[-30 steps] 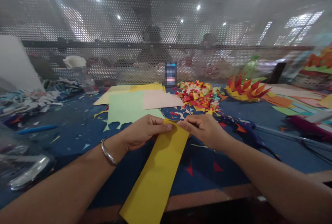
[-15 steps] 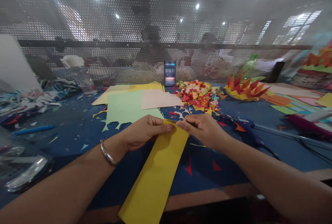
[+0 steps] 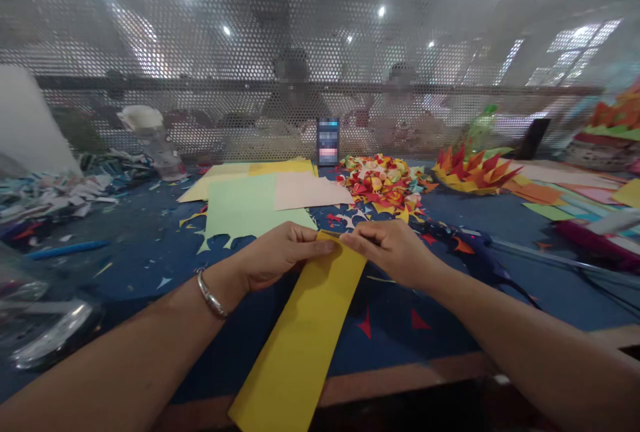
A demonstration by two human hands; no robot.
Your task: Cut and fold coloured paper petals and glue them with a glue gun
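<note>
A long yellow paper strip [image 3: 303, 329] slants from my hands down over the table's front edge. My left hand [image 3: 287, 252] pinches its far end from the left, thumb lying on top. At the far right corner my right hand [image 3: 387, 249] grips the same strip between thumb and curled fingers. The two thumbs nearly meet at the strip's top edge. Just beyond my left hand lies a light green paper sheet [image 3: 243, 205] with a scalloped cut edge. Small red paper scraps [image 3: 419, 319] rest on the blue table to the right of the strip.
Behind my hands, a heap of small colourful paper pieces [image 3: 383, 182] lies near an upright phone [image 3: 328, 142]. A glue gun [image 3: 475, 245] with its cord is at right, a blue pen [image 3: 67, 249] at left. A perforated metal screen [image 3: 225, 52] closes off the back.
Both hands keep their grip on the yellow paper strip in almost the same place. Only a very slight shift of the view shows.
</note>
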